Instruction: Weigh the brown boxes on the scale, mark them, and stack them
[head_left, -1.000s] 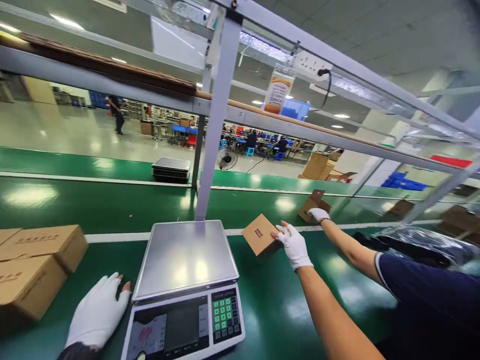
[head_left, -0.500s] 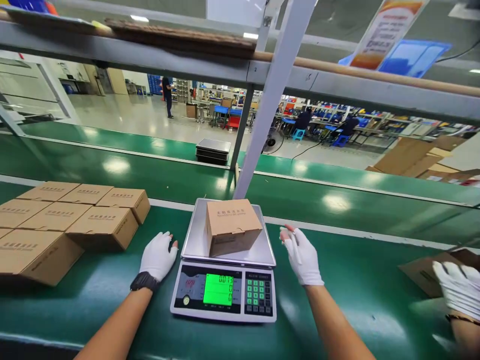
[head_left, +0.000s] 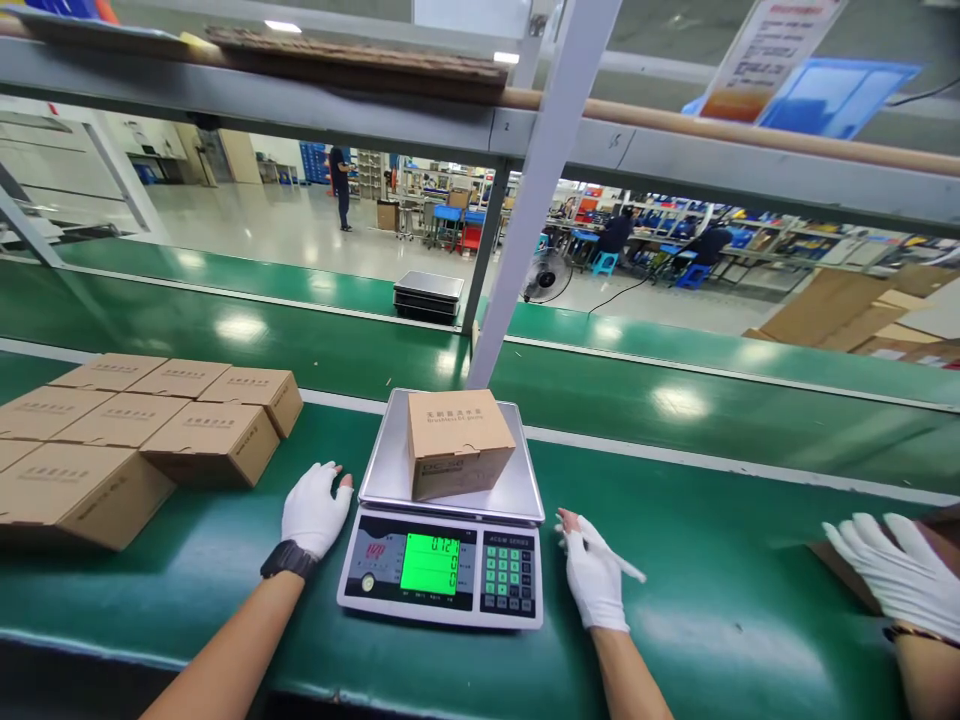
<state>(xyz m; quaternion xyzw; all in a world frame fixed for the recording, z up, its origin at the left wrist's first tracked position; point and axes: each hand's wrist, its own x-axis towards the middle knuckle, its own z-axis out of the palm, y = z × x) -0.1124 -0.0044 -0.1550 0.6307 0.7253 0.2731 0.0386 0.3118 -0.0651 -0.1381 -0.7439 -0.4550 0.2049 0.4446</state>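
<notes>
Between your white-gloved left hand (head_left: 315,508), loosely spread, and white-gloved right hand (head_left: 594,575), grip unclear, a brown rectangular cardboard box (head_left: 460,440) sits on a white, silver-topped scale (head_left: 381,460).

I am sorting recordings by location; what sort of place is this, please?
Probably a factory's packing area: a digital scale bears a carton, rows of similar cartons stand to its left, and people sit on stools beyond.
</notes>
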